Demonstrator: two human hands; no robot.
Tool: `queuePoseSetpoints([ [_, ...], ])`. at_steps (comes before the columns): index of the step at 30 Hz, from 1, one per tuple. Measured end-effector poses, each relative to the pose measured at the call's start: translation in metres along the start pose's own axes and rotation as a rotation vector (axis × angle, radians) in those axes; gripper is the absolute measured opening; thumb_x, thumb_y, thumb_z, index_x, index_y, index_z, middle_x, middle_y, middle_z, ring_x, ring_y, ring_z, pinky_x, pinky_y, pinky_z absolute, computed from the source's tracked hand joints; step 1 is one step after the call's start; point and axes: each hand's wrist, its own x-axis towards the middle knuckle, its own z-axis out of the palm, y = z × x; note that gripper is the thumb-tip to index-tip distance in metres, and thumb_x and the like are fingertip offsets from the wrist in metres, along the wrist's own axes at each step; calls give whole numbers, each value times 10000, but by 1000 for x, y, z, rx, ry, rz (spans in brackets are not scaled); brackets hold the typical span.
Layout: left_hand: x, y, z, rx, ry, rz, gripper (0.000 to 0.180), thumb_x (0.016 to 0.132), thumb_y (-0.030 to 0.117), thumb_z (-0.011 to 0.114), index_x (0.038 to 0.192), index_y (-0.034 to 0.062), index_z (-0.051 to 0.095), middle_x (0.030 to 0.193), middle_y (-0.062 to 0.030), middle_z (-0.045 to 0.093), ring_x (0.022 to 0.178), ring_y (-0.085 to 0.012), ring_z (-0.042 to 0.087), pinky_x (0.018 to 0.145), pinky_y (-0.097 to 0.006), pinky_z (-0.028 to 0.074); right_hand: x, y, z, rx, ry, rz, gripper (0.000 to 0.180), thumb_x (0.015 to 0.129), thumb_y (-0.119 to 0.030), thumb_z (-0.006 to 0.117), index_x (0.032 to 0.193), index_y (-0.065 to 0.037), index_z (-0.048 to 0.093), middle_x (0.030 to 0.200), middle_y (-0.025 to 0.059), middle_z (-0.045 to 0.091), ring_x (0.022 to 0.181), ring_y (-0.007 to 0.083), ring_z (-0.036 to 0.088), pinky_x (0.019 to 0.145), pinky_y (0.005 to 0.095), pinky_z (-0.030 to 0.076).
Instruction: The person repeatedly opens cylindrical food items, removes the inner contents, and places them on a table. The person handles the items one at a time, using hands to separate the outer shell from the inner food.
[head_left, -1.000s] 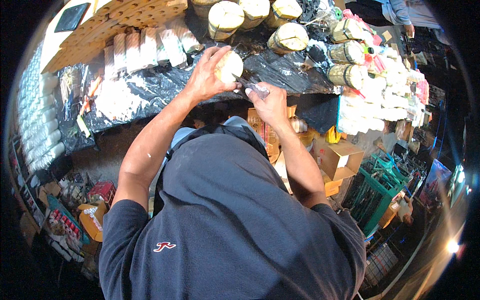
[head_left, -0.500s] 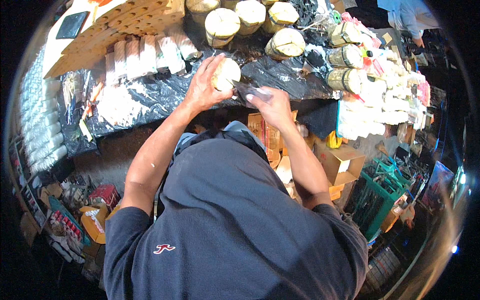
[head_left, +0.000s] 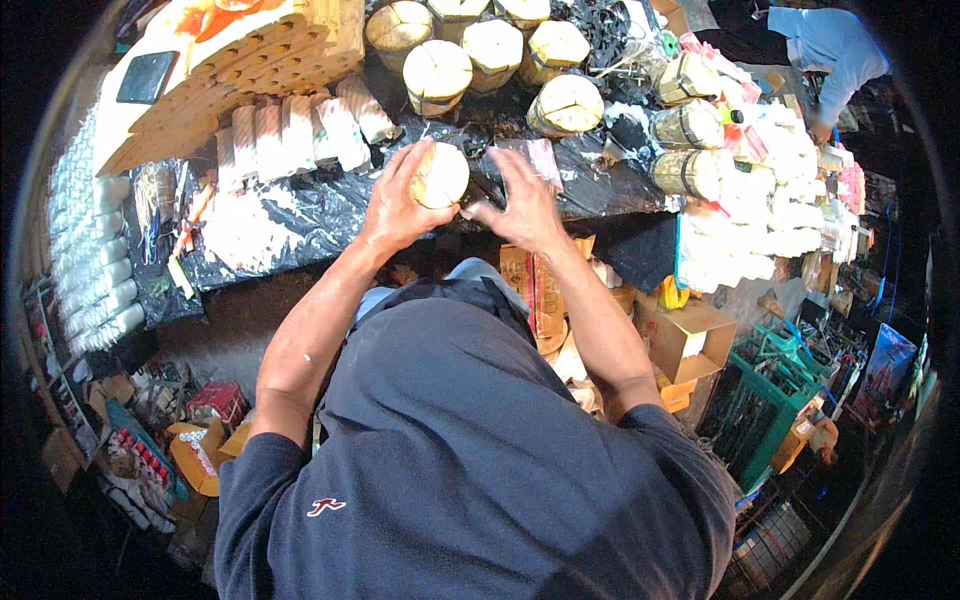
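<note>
A pale, round-topped cylindrical bundle point(head_left: 443, 177) stands at the near edge of the table. My left hand point(head_left: 397, 205) wraps its fingers around the bundle's left side. On the other side, my right hand point(head_left: 524, 212) has fingers and thumb spread, with nothing seen in its grasp. The right thumb points at the bundle; contact between them cannot be made out. A flat, pinkish, semi-clear piece point(head_left: 543, 160) lies just beyond the right fingers. Similar bundles, such as a banded one point(head_left: 437, 72), stand behind.
Black plastic sheeting point(head_left: 600, 180) covers the table. Paper-wrapped rolls point(head_left: 297, 135) lean by a perforated wooden board point(head_left: 265, 65) at the back left. White packs point(head_left: 735, 235) pile up at the right. A co-worker in a light blue sleeve point(head_left: 830, 60) is far right.
My right hand has let go of the dark, thin object it held against the bundle, and its fingers have spread. My left hand stays on the bundle. The co-worker has leaned further into view.
</note>
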Motion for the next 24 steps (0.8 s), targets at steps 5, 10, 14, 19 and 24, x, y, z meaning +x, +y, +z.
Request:
queuePoseSetpoints([
  [5,2,0,-19,43,-170,44,1012,630,249,950,1534,72,530,1474,-230,585,1341,-414,600,1118,-478,517,5,-3,29,362,-79,-125,1023,711,-340,978,1545,-14,484,1511,274,571,1412,408,559,1180,470,460],
  [10,1,-3,-32,80,-255,48,1047,633,251,953,1569,142,497,1491,-222,570,1334,-426,600,1106,-478,524,-3,7,47,309,-11,-205,944,756,-361,950,1498,26,514,1440,283,620,1329,418,627,1119,458,521],
  [14,-1,-2,-32,110,-239,28,1052,634,260,955,1575,160,494,1502,-211,565,1313,-433,613,1095,-476,532,-5,-1,44,303,63,-277,972,744,-408,954,1486,38,512,1432,300,614,1319,430,628,1098,468,535],
  [19,4,-4,-29,164,-277,49,1059,616,289,964,1566,164,513,1492,-210,583,1296,-435,624,1084,-483,540,0,-6,39,235,88,-316,935,773,-387,957,1483,30,515,1405,297,635,1279,428,661,1092,454,542],
  [24,10,-6,-34,176,-304,76,1038,592,282,952,1541,160,548,1480,-212,600,1282,-425,637,1082,-481,542,2,7,43,140,167,-521,825,809,-360,929,1391,85,551,1319,323,668,1192,441,701,1015,469,588],
])
